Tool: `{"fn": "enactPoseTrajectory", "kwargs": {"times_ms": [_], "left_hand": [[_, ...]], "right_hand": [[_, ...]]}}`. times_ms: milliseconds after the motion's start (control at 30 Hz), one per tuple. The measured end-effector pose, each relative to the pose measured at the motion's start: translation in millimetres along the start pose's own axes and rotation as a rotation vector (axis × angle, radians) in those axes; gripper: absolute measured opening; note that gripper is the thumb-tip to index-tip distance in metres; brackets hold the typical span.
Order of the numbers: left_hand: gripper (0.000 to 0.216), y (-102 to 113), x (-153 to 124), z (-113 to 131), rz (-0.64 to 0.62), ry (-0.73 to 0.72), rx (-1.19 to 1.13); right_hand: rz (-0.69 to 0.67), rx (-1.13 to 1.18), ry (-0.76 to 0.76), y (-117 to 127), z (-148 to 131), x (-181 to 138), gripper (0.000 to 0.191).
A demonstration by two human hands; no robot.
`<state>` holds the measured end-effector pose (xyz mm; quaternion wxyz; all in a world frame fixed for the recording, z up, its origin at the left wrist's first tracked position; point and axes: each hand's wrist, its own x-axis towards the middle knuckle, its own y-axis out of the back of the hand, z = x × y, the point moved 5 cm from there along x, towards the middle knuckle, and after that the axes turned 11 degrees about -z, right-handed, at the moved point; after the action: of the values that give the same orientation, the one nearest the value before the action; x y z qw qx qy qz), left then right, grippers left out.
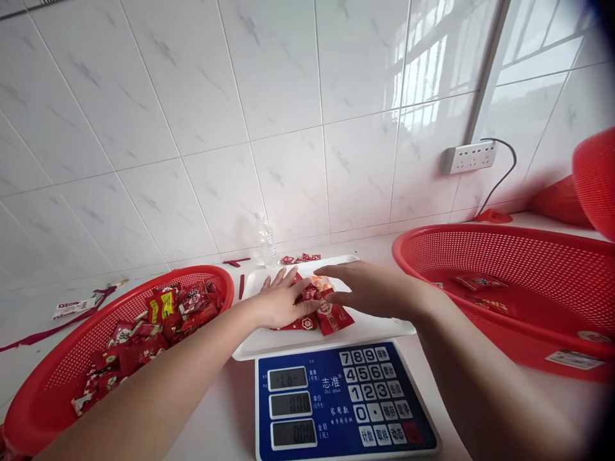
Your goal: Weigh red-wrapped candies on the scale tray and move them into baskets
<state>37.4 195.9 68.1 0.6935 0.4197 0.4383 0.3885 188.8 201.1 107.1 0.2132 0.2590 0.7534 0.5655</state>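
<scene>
At far left, saw a red mesh basket (60,378) heaped with wrapped packets (166,310), mostly red. Farther along, near the wall, noticed a clear plastic item (266,240), too blurred to identify. At centre, spread the left hand (278,306) open, low over a pile of red packets (334,317) on the white tray (379,330) of a scale, behind its blue keypad (331,410). Beside it, held the right hand (372,289) open over the same pile with slightly bent fingers; could not tell about contact. At far right, saw a white power strip (471,157) above a second red basket (423,253).
</scene>
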Motion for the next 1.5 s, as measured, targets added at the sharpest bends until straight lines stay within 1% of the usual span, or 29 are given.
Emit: {"fn": "enactPoseTrajectory", "kwargs": {"times_ms": [33,67,167,233,300,433,500,567,667,767,833,867,933,1000,1033,1067,1100,1167,1233,1300,1400,1500], "left_hand": [[0.073,4,-3,1,0.058,-0.012,-0.039],[0.07,9,-7,2,0.142,-0.03,-0.102],[0.059,27,-24,8,0.488,-0.132,-0.41],[0.054,35,-36,15,0.68,-0.242,-0.63],[0.051,42,-47,23,0.783,-0.357,-0.788],[0.048,52,-62,36,0.867,-0.577,-0.943],[0.047,52,-67,37,0.883,-0.652,-0.998],[0.045,48,-68,34,0.877,-0.676,-1.038],[0.04,39,-65,26,0.862,-0.63,-1.011],[0.035,32,-60,19,0.82,-0.564,-0.936],[0.033,31,-56,15,0.784,-0.527,-0.912],[0.034,31,-54,13,0.761,-0.508,-0.91],[0.037,32,-51,10,0.707,-0.475,-0.922],[0.039,31,-49,11,0.613,-0.481,-0.972],[0.039,30,-49,13,0.552,-0.502,-1.005],[0.038,30,-49,16,0.494,-0.532,-1.043],[0.036,29,-50,19,0.45,-0.566,-1.081],[0.031,30,-54,25,0.425,-0.633,-1.136],[0.027,32,-61,28,0.463,-0.699,-1.157],[0.024,33,-68,32,0.473,-0.748,-1.152],[0.018,33,-73,33,0.461,-0.733,-1.097],[0.017,33,-77,33,0.493,-0.689,-1.027]], "right_hand": [[-0.005,-0.003,-0.006,0,0,1,0.041],[-0.012,-0.007,-0.014,0,0,1,0.04],[-0.026,-0.002,-0.028,-3,0,3,0.039],[-0.032,-0.001,-0.027,-3,-1,3,0.038],[-0.031,-0.02,-0.042,-3,-2,3,0.037],[-0.039,-0.066,-0.096,-2,-6,4,0.032],[-0.056,-0.079,-0.122,-5,-8,7,0.031],[-0.079,-0.078,-0.151,-9,-7,12,0.029],[-0.097,-0.043,-0.173,-15,-6,17,0.026],[-0.047,-0.016,-0.188,-9,-5,14,0.019],[0.041,0.076,-0.191,0,-6,9,0.016],[0.105,0.164,-0.177,4,-8,6,0.016],[0.276,0.377,-0.115,13,-14,1,0.013],[0.469,0.566,-0.008,19,-21,-2,0.017],[0.541,0.644,0.064,19,-25,-2,0.02],[0.579,0.714,0.137,19,-29,-1,0.022],[0.589,0.783,0.21,17,-33,0,0.024],[0.568,0.909,0.311,14,-40,1,0.026],[0.542,0.978,0.338,14,-45,0,0.028],[0.457,0.966,0.341,15,-51,-2,0.031],[0.271,0.902,0.356,12,-61,-5,0.036],[0.194,0.918,0.382,9,-66,-7,0.036]]}}
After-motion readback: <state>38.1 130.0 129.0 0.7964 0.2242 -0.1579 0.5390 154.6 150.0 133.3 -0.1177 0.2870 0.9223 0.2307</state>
